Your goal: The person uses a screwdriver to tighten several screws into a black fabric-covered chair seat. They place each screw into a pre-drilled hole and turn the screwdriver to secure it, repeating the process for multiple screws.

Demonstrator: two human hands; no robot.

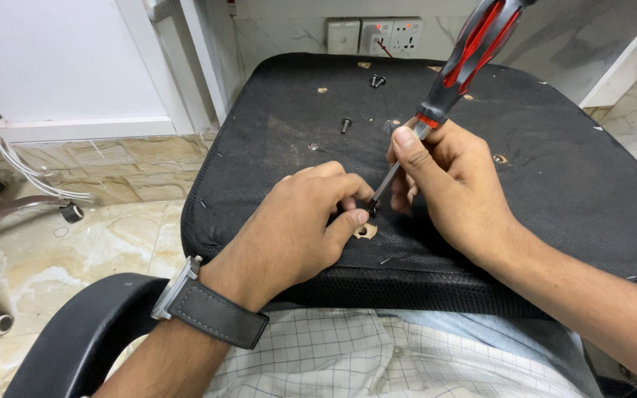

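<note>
Screwdriver (457, 70) tip down at a hole in the seat underside (554, 169).
Gripped low in right hand (447, 184), shaft slanting up-right; left hand (296, 228) pinching closed at tip, contents hidden.

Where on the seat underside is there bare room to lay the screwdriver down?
Bare fabric lies right of the right hand, toward the seat panel edge. Crowded: around the left hand and screwdriver tip, and farther back by the loose screws.
</note>
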